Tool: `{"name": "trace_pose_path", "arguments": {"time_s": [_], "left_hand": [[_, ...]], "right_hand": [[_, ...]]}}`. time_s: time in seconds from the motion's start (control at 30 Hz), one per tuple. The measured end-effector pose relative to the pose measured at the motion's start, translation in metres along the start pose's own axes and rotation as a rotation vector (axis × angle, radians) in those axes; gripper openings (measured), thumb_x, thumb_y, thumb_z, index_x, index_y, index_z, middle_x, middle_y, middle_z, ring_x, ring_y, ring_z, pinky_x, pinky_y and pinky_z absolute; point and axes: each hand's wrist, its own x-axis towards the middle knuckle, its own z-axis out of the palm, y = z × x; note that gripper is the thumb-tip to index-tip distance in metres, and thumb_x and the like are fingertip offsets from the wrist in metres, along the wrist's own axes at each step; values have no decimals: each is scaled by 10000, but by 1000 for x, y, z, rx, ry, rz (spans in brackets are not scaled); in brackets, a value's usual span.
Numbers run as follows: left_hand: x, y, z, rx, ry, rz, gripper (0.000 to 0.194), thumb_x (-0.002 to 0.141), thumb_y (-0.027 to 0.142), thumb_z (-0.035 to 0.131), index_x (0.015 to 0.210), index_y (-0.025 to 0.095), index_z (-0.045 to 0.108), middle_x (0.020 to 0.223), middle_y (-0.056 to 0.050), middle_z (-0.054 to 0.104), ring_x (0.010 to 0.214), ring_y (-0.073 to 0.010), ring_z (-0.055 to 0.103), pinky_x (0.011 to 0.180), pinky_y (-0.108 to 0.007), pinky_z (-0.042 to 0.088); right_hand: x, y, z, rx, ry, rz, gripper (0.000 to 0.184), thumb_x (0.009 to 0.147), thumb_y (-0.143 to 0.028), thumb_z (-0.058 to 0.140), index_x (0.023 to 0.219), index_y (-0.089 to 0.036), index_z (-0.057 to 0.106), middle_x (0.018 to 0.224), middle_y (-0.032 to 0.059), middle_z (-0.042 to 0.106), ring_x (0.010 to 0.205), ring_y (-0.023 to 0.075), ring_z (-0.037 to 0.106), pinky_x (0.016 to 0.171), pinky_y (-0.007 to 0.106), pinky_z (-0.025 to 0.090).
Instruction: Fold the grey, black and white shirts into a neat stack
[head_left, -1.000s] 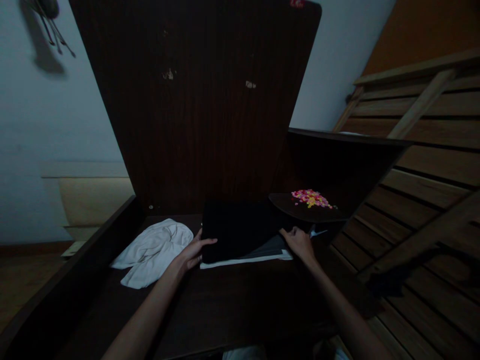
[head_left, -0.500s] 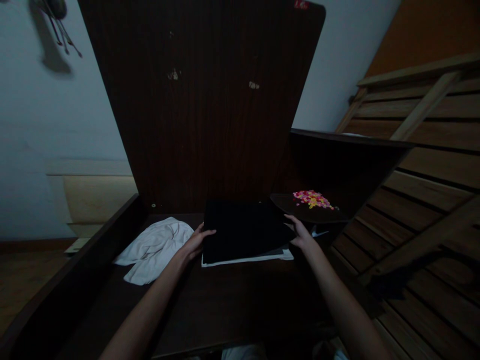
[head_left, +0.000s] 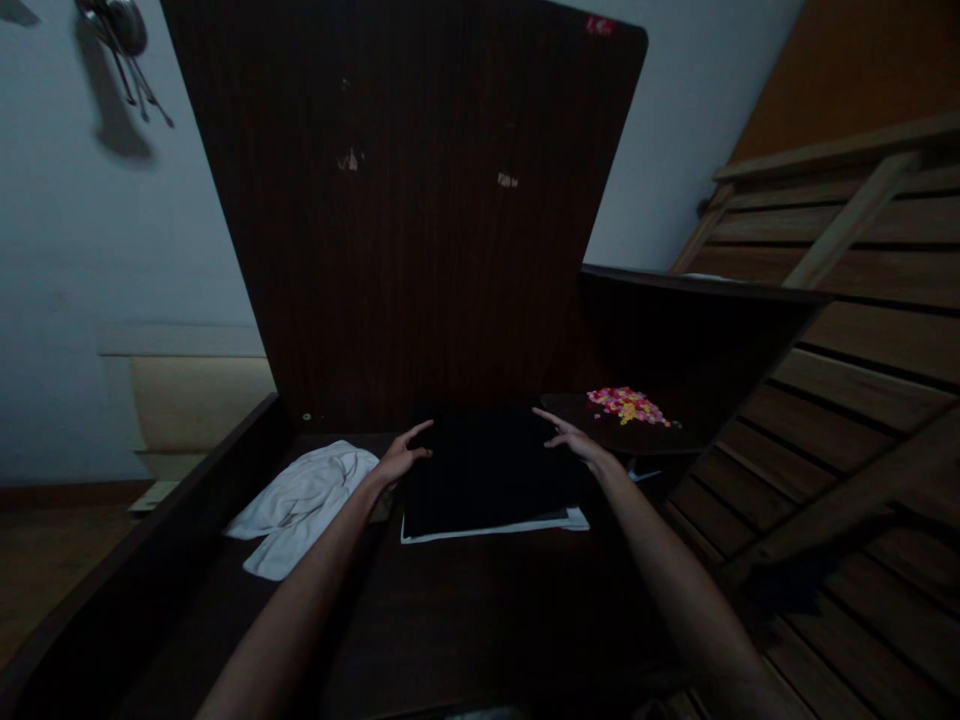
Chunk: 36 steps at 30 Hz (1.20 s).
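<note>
A folded black cloth [head_left: 487,465] lies on top of a small stack with a white layer [head_left: 495,525] showing at its front edge, on a dark wooden surface [head_left: 465,610]. My left hand [head_left: 401,455] rests at the cloth's far left corner, fingers spread and flat. Over the far right corner my right hand [head_left: 570,440] is stretched out, fingers apart. Neither hand grips anything.
A crumpled white garment [head_left: 300,505] lies left of the stack. Small pink and yellow bits [head_left: 626,405] sit on a dark shelf at the right. A tall dark wooden board [head_left: 405,210] stands behind. Wooden slats [head_left: 847,330] fill the right side.
Both hands have slid from the near side edges of the black cloth up to its far corners. The fingers have opened out flat.
</note>
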Motion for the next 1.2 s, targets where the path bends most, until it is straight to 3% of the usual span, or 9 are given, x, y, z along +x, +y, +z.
{"name": "trace_pose_path", "arguments": {"time_s": [0.23,0.43,0.6,0.73,0.87,0.93,1.0,1.1,1.2], "left_hand": [[3,27,5,-119,-15,91,823,627,102,758,1385,302,509,1149,-31,704,990,-218,669,855,-309,532],[13,-3,-3,-45,62,-79,797,608,44,711,1354,269,542,1007,-43,732,832,-192,689,730,-273,549],[12,-22,-10,-59,45,-73,728,624,77,720,1313,259,570,1007,-43,724,809,-182,687,706,-265,549],[12,-16,-10,38,62,-23,668,611,73,743,1243,256,626,1028,-41,721,849,-203,685,735,-278,549],[16,-13,-7,102,73,31,612,634,120,771,1217,253,641,1117,-50,703,969,-224,672,817,-305,546],[19,-14,-5,129,103,52,587,662,154,773,1225,246,633,1157,-54,692,1024,-222,659,860,-312,539],[22,-16,-2,168,130,58,580,681,156,767,1236,237,623,1155,-52,694,1039,-215,657,882,-316,536],[24,-17,-1,206,127,48,626,675,106,752,1269,236,603,1117,-44,711,1011,-210,670,881,-331,546],[22,-14,-4,177,105,73,676,656,69,742,1292,245,594,1129,-42,711,1025,-216,669,899,-346,543]], "right_hand": [[-14,-26,-15,112,61,-113,799,630,-146,653,1387,-333,477,1475,-27,467,1333,216,451,1096,371,361],[-10,-4,1,144,25,135,738,571,-77,636,1266,-309,550,1341,27,582,1194,242,568,947,414,480],[3,10,18,235,231,222,456,602,-109,683,1029,-244,598,1032,18,688,972,210,661,845,355,534],[13,0,20,382,321,205,448,633,-136,746,1040,-228,585,829,0,708,818,191,690,816,333,554],[21,-10,21,442,165,283,355,718,-220,738,1049,-152,627,910,73,741,834,198,705,832,328,558],[25,-13,24,413,100,355,454,740,-273,738,1152,-137,607,1041,114,728,899,214,703,843,342,561],[28,-16,27,355,132,372,722,704,-272,776,1353,-180,473,1226,133,660,1017,232,676,874,364,556],[33,-19,29,259,222,260,1122,603,-153,813,1518,-282,177,1490,125,428,1246,251,545,961,388,515],[33,-19,24,211,228,66,1203,548,-62,770,1522,-360,131,1599,51,215,1375,247,396,1029,384,463]]}}
